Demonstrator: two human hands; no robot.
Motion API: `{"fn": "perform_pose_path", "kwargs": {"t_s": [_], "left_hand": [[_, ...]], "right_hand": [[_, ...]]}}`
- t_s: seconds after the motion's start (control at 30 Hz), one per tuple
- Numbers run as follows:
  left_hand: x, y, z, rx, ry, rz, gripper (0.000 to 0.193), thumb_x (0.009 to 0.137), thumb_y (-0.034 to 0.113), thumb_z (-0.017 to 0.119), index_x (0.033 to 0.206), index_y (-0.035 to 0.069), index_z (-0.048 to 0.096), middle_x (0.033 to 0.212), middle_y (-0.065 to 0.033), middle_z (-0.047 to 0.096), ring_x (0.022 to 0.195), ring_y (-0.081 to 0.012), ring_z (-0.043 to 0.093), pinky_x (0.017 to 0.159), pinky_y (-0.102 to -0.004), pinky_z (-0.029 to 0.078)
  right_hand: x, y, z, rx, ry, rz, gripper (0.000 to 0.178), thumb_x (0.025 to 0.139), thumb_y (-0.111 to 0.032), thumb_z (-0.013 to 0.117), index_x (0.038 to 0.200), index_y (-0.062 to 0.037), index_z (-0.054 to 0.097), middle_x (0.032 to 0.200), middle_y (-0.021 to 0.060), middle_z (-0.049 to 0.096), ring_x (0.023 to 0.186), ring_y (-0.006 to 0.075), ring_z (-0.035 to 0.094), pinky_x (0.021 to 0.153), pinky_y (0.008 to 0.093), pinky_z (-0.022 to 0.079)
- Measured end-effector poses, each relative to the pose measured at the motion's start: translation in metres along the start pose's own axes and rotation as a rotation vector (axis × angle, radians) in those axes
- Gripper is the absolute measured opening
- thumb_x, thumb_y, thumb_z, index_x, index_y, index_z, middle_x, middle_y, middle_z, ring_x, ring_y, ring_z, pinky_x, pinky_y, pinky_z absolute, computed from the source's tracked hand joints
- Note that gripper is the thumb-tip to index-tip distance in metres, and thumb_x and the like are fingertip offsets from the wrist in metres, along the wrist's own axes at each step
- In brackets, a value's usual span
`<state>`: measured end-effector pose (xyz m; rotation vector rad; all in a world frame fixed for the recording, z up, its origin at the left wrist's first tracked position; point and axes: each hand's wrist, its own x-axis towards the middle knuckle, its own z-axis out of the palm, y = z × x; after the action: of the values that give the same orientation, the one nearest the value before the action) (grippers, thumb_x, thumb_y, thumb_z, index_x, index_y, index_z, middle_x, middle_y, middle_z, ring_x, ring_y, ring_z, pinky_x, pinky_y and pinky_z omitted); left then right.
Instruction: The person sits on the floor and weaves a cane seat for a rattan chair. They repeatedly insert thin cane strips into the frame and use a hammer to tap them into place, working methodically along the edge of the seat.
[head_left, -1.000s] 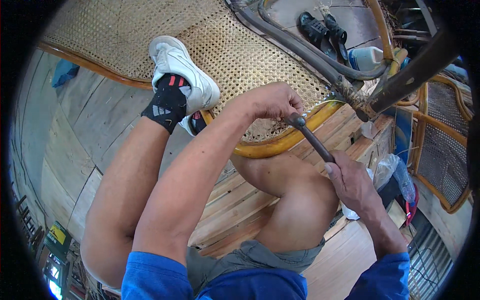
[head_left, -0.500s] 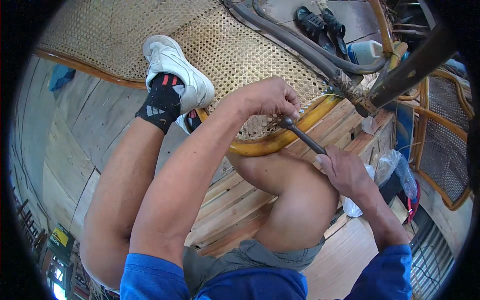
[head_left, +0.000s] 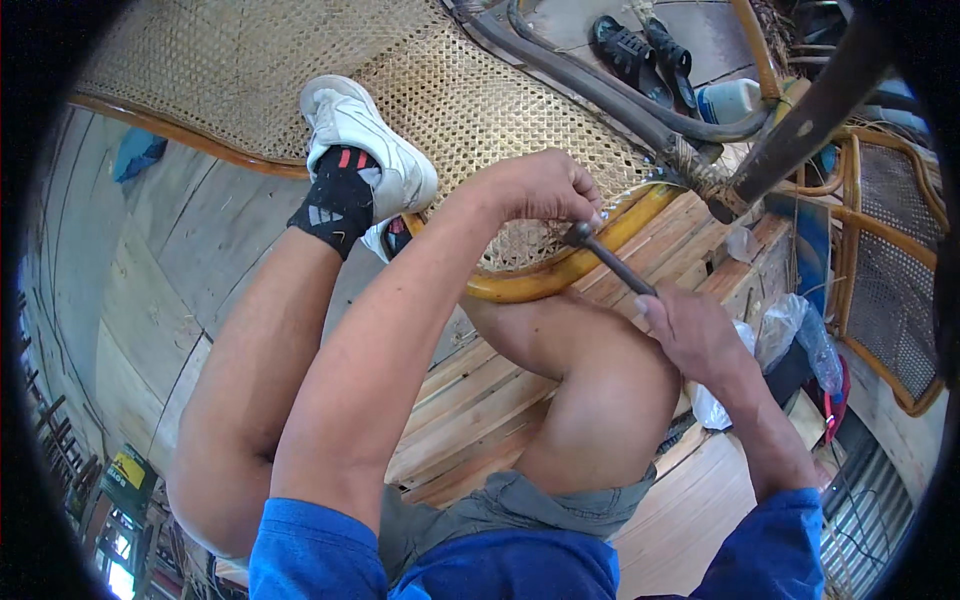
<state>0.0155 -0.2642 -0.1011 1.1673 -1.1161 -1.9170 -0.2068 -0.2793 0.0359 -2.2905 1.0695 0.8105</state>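
My right hand [head_left: 697, 333] is wrapped round the handle of a dark metal hammer [head_left: 622, 268]. Its head lies against the yellow-brown curved rattan frame [head_left: 530, 284], close to my left fingertips. My left hand [head_left: 548, 188] pinches something tiny at the frame's inner edge, too small to name. Woven cane mesh [head_left: 490, 125] fills the frame and stretches away to the upper left. The curved end of the frame rests over my bent right thigh.
My white-shoed left foot [head_left: 375, 150] rests on the cane. Dark poles [head_left: 590, 85] bound with fibre cross at the upper right, near black sandals [head_left: 640, 60] and a white jug [head_left: 728, 102]. Wooden slats [head_left: 470, 410] lie under my leg. Another cane chair [head_left: 890, 270] stands at right.
The hammer head has shifted slightly, staying at the frame beside my left fingers. The view has moved a little; both hands keep their holds.
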Motion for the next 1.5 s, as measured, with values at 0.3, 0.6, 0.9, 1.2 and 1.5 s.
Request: {"fn": "perform_pose_path", "kwargs": {"t_s": [0.3,0.6,0.9,1.2,1.5], "left_hand": [[-0.039,0.052,-0.017,-0.488,0.493,0.225,0.025,0.085,0.032,0.065,0.094,0.01,0.058,0.066,0.0067,0.046,0.049,-0.0025,0.035,0.043,-0.0199,0.025],[-0.102,-0.015,0.04,-0.832,0.731,-0.017,0.011,0.088,0.015,0.051,0.094,0.006,0.055,0.072,0.0011,0.051,0.055,-0.0093,0.047,0.045,-0.0216,0.036],[-0.121,-0.019,0.123,-1.321,0.389,0.384,0.032,0.092,0.019,0.051,0.12,0.003,0.051,0.117,-0.014,0.058,0.105,-0.0296,0.058,0.087,-0.0395,0.049],[-0.129,0.0,0.14,-1.641,0.074,0.416,0.082,0.086,0.07,0.031,0.124,-0.001,0.046,0.122,-0.0199,0.054,0.11,-0.0316,0.054,0.092,-0.0425,0.046],[-0.128,0.001,0.143,-1.652,0.201,0.425,0.081,0.088,0.068,0.028,0.125,-0.002,0.047,0.125,-0.0188,0.053,0.114,-0.0291,0.052,0.101,-0.0425,0.038]], "right_hand": [[-0.11,0.034,0.073,0.826,0.33,0.399,0.042,0.095,-0.038,0.043,0.08,-0.0009,0.052,0.055,0.0054,0.045,0.046,0.0122,0.044,0.042,0.0284,0.035],[-0.219,0.037,0.223,0.58,0.425,0.527,0.03,0.094,-0.028,0.045,0.098,-0.0004,0.057,0.082,0.0186,0.059,0.077,0.0321,0.059,0.071,0.0414,0.046],[-0.195,0.026,0.125,0.447,0.767,0.4,0.016,0.09,-0.006,0.049,0.098,0.0027,0.06,0.089,0.0136,0.061,0.083,0.0236,0.058,0.077,0.032,0.045],[-0.077,-0.08,0.016,0.297,0.669,-0.261,0.019,0.081,-0.009,0.059,0.099,-0.0061,0.059,0.09,0.0113,0.062,0.089,0.0301,0.058,0.075,0.0393,0.047],[-0.047,-0.112,0.03,0.263,0.506,0.037,0.02,0.082,-0.011,0.061,0.102,-0.0114,0.057,0.089,0.0094,0.064,0.083,0.0275,0.062,0.07,0.0353,0.048]]}}
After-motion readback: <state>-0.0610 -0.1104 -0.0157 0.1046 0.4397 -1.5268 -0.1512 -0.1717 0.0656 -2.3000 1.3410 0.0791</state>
